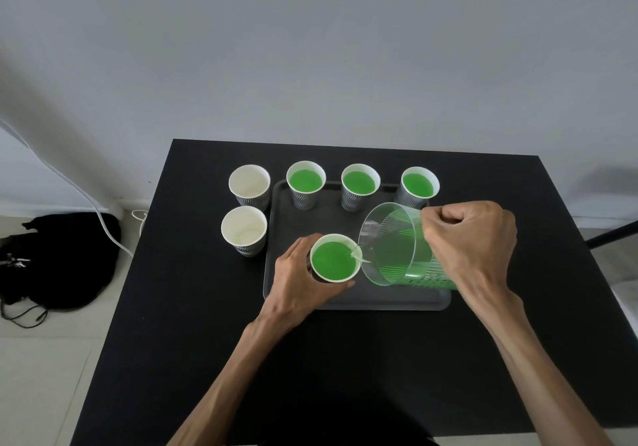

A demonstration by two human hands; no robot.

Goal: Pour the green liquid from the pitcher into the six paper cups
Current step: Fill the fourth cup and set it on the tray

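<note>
The clear pitcher (397, 245), gripped in the right hand (469, 238), tips toward 9 o'clock, streaming green liquid into the fourth paper cup (334, 259) on the tray (379, 302), the left hand's (297, 276) fingers curled around that cup. It looks nearly full; next, level the pitcher and shift to the two empty cups (244, 231) on the bench (172, 307) at 10 o'clock.

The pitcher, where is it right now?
In the head view the pitcher is tilted over the tray's right side, gripped by the right hand, its spout at the cup the left hand holds.

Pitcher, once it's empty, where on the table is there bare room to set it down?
Bare black table lies in front of the tray, between the forearms, and right of it. The tray's back edge and left side are crowded with cups.
</note>
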